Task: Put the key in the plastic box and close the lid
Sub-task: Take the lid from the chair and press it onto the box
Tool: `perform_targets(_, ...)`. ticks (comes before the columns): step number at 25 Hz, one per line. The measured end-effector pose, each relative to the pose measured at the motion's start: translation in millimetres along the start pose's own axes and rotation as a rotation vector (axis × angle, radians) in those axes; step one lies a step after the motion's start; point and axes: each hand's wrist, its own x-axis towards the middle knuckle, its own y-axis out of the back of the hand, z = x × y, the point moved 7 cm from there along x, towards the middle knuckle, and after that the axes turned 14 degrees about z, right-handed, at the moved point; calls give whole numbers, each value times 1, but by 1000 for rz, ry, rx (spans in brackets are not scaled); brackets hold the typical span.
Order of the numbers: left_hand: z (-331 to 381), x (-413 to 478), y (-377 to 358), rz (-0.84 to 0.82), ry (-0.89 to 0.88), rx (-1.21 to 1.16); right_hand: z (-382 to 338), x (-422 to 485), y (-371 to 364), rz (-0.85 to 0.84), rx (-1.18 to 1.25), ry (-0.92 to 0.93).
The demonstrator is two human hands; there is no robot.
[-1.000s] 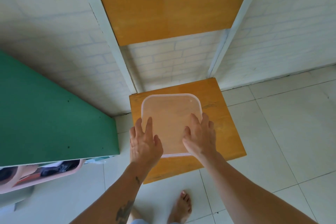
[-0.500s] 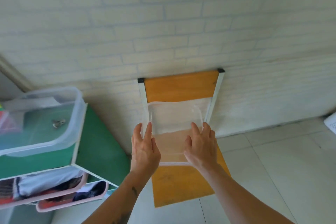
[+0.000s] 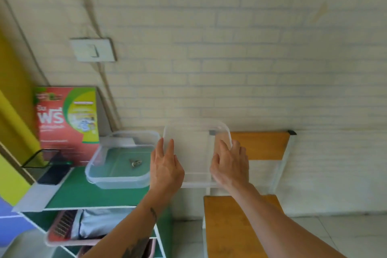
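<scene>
Lid (image 3: pixel 194 153) of clear plastic is now in the air, held by its 2 side edges between both hands. The left hand (image 3: pixel 166 165) presses on its left edge with the fingers stretched up along it, and the right hand (image 3: pixel 230 163) grips the right edge in the same way, fingers curled a little over the rim. A second ago this lid was lying flat on the orange chair seat (image 3: pixel 230 222) with both hands resting on it; since then it has been lifted off the seat, and the view has swung to the left so that the green tabletop (image 3: pixel 83 192) is in sight.

On this tabletop stands the open plastic box (image 3: pixel 119 163), just beside the left hand. The key (image 3: pixel 135 162) already lies on its bottom, near the middle, so I judge the first half of the task finished. What is left is the closing: the lid must travel a little to the left, come level over the box rim and be pressed down along the edges. The picture is blurred, so I cannot tell how exactly the corners match. Behind the box stands a red and green carton (image 3: pixel 67 119), and a black mesh holder (image 3: pixel 39 158) with a dark phone (image 3: pixel 54 175) is at the left.
</scene>
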Motion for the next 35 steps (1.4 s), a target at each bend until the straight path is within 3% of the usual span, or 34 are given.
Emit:
perform_targets(7, -107, 74, 62, -30, 32, 57, -135, -6, -45, -86, -3, -2)
perform_targets(13, -161, 105, 74, -110, -3, 106, -192, -14, -75, -172, -33, -19)
perform_targets(35, -225, 115, 44, -280, 27, 239, -222, -13, -142, -349, -59, -23)
